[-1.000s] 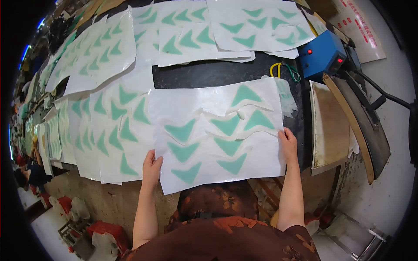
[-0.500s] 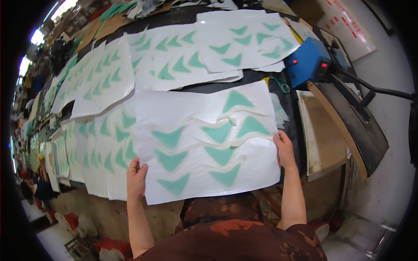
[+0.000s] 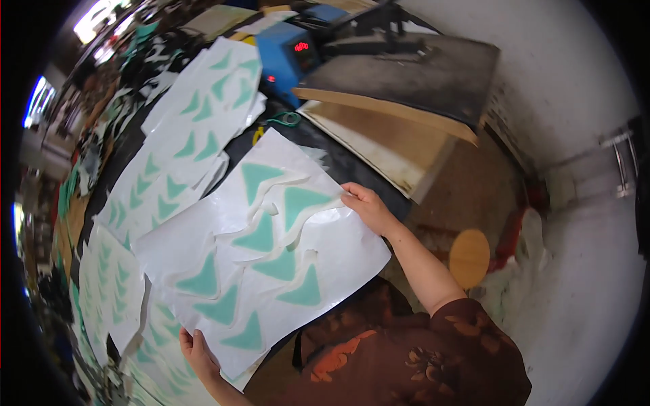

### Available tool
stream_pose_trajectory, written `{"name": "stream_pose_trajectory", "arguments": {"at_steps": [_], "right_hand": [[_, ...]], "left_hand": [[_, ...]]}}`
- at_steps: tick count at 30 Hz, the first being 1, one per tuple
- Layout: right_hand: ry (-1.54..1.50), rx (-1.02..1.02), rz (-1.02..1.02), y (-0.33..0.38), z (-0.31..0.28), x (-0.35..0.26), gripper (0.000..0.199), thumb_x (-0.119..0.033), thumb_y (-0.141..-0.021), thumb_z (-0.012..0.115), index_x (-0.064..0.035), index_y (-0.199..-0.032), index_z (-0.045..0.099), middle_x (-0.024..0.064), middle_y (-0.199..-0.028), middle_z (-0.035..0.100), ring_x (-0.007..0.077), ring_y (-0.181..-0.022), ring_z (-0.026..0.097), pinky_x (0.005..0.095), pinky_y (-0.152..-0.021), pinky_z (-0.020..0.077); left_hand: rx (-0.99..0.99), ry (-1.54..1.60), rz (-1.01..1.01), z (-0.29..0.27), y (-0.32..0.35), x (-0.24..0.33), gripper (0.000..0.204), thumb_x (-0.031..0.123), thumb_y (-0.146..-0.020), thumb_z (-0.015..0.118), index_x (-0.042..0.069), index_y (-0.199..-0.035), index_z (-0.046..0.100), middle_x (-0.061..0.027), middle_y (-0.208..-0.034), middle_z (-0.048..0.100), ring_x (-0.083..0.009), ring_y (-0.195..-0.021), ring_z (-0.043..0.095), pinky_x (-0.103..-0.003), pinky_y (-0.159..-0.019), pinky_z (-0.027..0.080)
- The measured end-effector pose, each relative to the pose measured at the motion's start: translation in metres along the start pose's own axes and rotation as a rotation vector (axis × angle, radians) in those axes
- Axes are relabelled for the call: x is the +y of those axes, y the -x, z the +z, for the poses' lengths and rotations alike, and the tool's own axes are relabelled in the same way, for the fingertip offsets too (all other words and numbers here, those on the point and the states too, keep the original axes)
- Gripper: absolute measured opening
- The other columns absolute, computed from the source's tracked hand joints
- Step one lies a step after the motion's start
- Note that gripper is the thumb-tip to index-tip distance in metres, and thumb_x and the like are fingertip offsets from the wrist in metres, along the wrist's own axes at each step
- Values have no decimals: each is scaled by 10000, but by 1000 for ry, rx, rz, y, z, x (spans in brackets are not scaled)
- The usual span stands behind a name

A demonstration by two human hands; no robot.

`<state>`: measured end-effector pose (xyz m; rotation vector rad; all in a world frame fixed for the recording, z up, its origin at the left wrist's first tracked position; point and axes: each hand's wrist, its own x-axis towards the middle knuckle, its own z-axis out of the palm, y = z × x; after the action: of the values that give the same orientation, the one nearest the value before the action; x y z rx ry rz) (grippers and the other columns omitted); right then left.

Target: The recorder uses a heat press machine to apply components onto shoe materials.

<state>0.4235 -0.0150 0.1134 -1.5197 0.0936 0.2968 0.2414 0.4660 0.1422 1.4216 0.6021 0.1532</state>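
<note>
I hold a large white sheet [image 3: 345,260] in front of me, tilted across the view. Several green arrowhead-shaped pieces [image 3: 305,289] lie on it, with wavy pale strips around some of them. My left hand [image 3: 200,353] pinches the near left edge. At the right edge, my right hand [image 3: 365,205] grips with its thumb on top. Just beyond the sheet is a press with a raised dark upper plate [image 3: 420,74], a pale lower board [image 3: 369,145] and a blue control box [image 3: 276,51] with a lit red display.
More white sheets with green pieces [image 3: 172,152] overlap along the dark table at left. A green-handled tool [image 3: 284,119], perhaps scissors, lies near the control box beside a small yellow object [image 3: 258,135]. To the right stands a round wooden stool top [image 3: 469,258]. Scraps crowd the far left.
My view and body have turned right, toward the press. The sheet has come along, still held at both sides, and now appears rotated. The press fills more of the view.
</note>
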Motion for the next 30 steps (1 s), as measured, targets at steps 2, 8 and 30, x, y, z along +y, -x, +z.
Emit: {"name": "stream_pose_trajectory", "arguments": {"at_steps": [2, 8, 30], "right_hand": [[-5, 86, -4, 23, -26, 2, 240, -149, -966, 540, -22, -1167, 579, -10, -1009, 620, 48, -905, 542, 213, -809, 439], [-166, 353, 19, 99, -117, 20, 224, -129, -939, 568, -20, -1133, 594, -7, -992, 628, 66, -902, 566, 224, -806, 458], [-160, 1017, 55, 391, -470, 19, 249, -114, -938, 560, -36, -1172, 592, 24, -1036, 651, 91, -913, 598, 242, -817, 472]], "left_hand": [[-59, -36, 4, 15, 2, 7, 342, -9, -926, 532, -28, -1265, 487, -44, -1184, 556, -120, -1066, 526, -246, -939, 416], [-199, -177, -18, 104, 2, 14, 309, 1, -909, 560, -8, -1217, 526, -39, -1126, 590, -108, -994, 548, -237, -892, 427], [-912, -250, -198, 555, 144, -60, 287, 63, -935, 568, -10, -1212, 554, -43, -1051, 628, -107, -926, 580, -242, -803, 466]]}}
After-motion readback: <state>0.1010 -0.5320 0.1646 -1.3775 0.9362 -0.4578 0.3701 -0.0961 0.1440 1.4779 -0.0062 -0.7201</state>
